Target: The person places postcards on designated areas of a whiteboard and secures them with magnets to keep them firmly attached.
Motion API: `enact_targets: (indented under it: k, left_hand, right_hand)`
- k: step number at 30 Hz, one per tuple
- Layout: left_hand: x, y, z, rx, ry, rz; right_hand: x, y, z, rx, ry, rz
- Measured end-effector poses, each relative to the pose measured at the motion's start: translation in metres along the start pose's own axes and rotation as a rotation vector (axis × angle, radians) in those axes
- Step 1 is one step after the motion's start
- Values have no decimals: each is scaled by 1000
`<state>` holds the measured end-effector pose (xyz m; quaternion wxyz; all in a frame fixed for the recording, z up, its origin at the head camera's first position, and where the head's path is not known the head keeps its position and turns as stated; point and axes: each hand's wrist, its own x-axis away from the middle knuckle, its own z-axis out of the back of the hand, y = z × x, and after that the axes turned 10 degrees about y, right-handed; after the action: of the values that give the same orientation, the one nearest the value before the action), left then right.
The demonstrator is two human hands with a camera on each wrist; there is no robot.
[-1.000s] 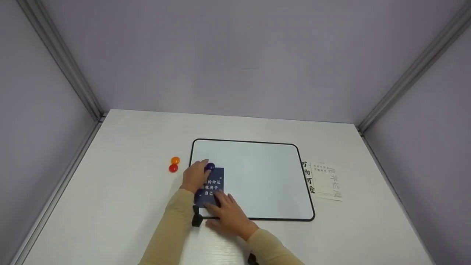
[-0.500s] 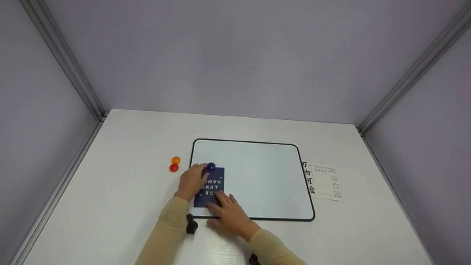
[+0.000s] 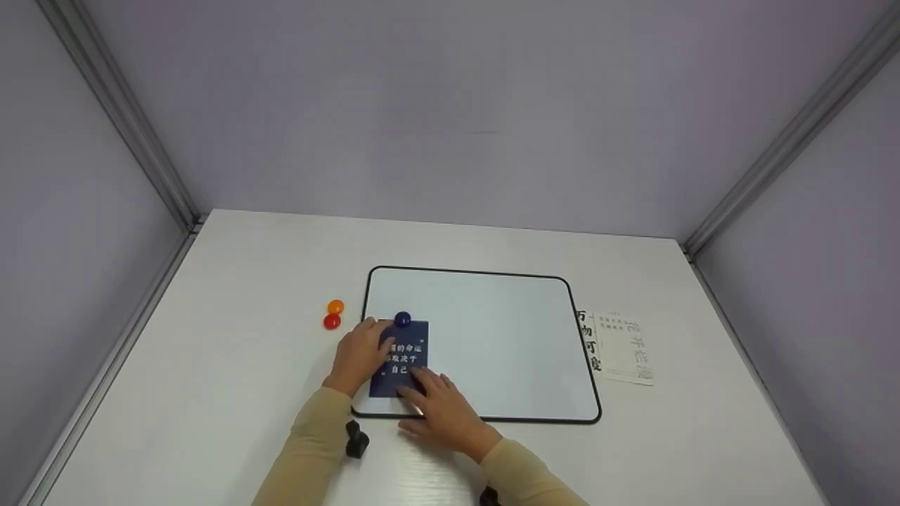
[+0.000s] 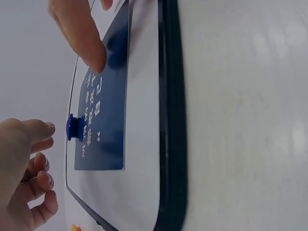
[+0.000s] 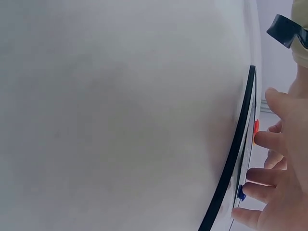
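A dark blue card (image 3: 402, 360) printed with white characters lies on the left part of a black-rimmed whiteboard (image 3: 503, 344). At the card's top edge stands a round blue magnet (image 3: 402, 319). My left hand (image 3: 357, 357) is over the card's left side, fingers loosely bent and holding nothing; the left wrist view shows its fingertips apart from the magnet (image 4: 72, 127). My right hand (image 3: 448, 417) reaches over the board's near edge, its spread fingers resting on the card's lower right. One fingertip of the right hand (image 4: 79, 36) lies close on the card in the left wrist view.
Left of the board, an orange magnet (image 3: 335, 306) and a red magnet (image 3: 332, 321) lie side by side on the white table (image 3: 232, 365). On the right, a pale card (image 3: 624, 348) with dark characters lies against the board's rim. Grey walls enclose the table.
My left hand has let go of the blue magnet and drawn back down and left, uncovering more of the card. The magnet stays on the card's top edge; my right hand has barely moved.
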<state>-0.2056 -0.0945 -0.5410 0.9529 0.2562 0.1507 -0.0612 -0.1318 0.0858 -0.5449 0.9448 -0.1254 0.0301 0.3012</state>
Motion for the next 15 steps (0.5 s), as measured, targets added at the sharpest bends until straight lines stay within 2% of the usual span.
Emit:
enact_targets:
  k: [5, 15]
  left_hand:
    - [4, -1, 5, -31, -1, -26]
    - [15, 0, 13, -11, -41, -35]
  right_hand:
    - [1, 0, 4, -26, -35, -22]
    - [6, 0, 11, -42, -24, -5]
